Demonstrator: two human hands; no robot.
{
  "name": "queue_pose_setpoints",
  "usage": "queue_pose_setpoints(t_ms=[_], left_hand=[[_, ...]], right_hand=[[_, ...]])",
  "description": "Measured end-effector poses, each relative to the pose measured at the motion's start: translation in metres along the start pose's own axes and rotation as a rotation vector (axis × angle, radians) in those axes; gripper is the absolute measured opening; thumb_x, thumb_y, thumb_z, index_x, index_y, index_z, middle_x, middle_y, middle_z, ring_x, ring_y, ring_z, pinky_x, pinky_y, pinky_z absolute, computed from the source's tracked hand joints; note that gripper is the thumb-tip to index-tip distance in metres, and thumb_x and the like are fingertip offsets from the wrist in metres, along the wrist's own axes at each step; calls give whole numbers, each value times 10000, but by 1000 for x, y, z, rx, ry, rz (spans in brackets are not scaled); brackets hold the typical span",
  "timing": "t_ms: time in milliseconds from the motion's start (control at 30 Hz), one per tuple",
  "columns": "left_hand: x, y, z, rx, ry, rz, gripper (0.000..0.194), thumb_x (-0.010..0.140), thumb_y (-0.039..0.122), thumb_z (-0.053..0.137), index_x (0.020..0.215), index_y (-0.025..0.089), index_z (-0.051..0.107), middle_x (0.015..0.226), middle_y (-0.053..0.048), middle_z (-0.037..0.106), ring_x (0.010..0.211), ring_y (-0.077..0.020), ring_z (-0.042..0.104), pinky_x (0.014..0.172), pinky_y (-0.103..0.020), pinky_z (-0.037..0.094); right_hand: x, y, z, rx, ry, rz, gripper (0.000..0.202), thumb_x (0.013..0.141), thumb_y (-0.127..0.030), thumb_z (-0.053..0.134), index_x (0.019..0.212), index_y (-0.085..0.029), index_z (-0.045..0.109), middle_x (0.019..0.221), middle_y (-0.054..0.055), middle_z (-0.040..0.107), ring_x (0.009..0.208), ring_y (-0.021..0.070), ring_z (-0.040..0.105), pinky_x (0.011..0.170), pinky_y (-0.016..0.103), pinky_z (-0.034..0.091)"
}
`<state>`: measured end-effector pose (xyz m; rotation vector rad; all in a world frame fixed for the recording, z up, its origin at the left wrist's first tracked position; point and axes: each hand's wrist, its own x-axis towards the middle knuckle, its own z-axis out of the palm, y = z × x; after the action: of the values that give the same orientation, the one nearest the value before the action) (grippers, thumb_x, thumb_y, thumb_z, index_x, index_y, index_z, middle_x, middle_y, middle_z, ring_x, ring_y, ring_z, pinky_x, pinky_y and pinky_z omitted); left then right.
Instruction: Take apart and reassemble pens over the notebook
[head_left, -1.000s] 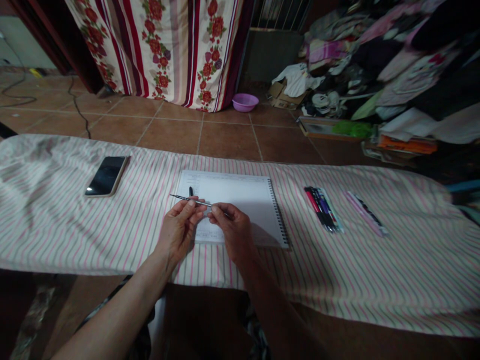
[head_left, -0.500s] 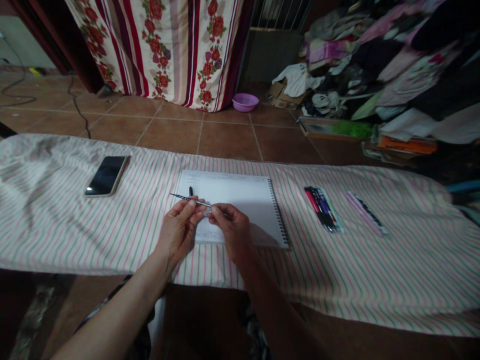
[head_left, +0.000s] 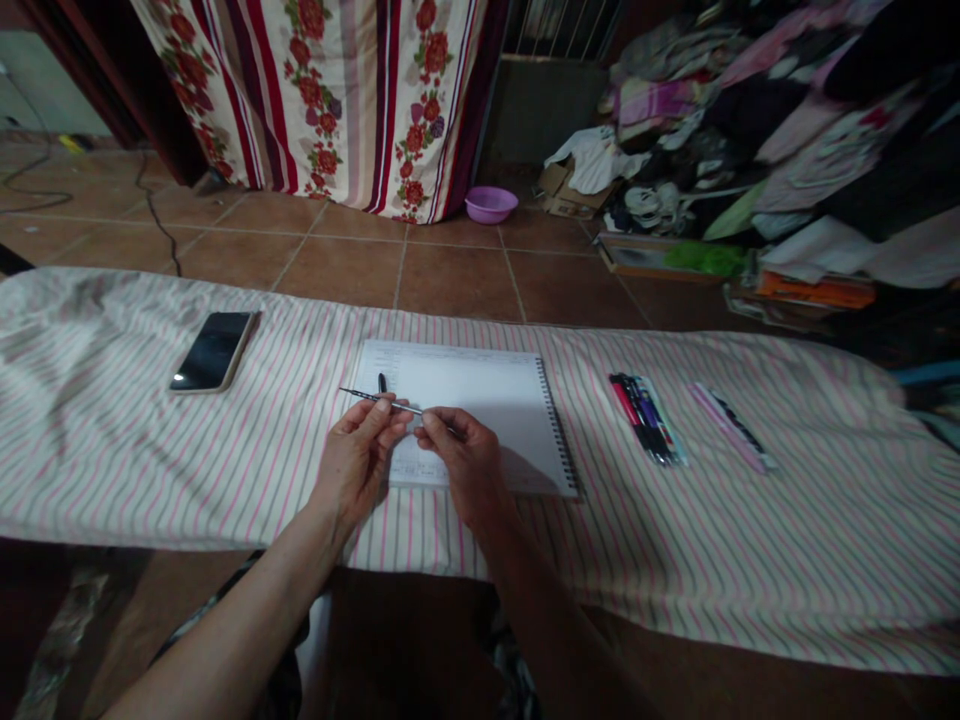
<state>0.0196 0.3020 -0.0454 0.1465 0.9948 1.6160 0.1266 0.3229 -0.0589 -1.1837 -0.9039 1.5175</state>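
Note:
A slim pen (head_left: 405, 407), dark and patterned toward its left tip and paler at its right end, lies across both hands above the notebook. My left hand (head_left: 365, 437) pinches it near the middle between thumb and fingers. At its right end, the thumb and forefinger of my right hand (head_left: 461, 445) are closed on it. Beneath them the spiral notebook (head_left: 480, 375) rests open, its wire binding on the right and faint writing along its left side. A small black piece like a pen cap (head_left: 382, 383) shows on the page just behind the pen.
Striped cloth (head_left: 247, 470) covers the long surface. A phone (head_left: 214, 352) lies at left. Right of the notebook are a group of several pens (head_left: 643, 418) and a pink pen (head_left: 727, 428) beside a black-and-white one. Beyond, a purple basin (head_left: 491, 204) stands on the tiled floor near heaped clothes (head_left: 675, 110).

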Motion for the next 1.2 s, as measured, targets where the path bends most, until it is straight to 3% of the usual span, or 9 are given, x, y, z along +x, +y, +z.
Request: queue_pose_setpoints(t_ms=[600,967,1200], left_hand=[[2,0,0,13,14,20,131,800,15,508,777,71,624,757,-87,670,624,-96,654,594,-133,539],[5,5,-2,-7,56,39,145,800,22,513,736,84,627,718,-57,653,610,-81,645,580,-121,537],[4,6,0,-12,67,22,148,799,17,511,733,87,623,711,-52,649,606,-78,641,578,-122,539]], right_hand=[[-2,-4,-1,-5,5,-9,190,641,-313,690,703,-142,636,601,5,642,569,114,606,582,234,512],[5,1,-9,89,5,-2,248,633,-285,695,835,-145,669,687,26,683,664,144,654,709,301,539],[3,-2,-9,23,22,3,213,605,-279,707,787,-168,693,721,20,688,654,145,647,570,244,517]])
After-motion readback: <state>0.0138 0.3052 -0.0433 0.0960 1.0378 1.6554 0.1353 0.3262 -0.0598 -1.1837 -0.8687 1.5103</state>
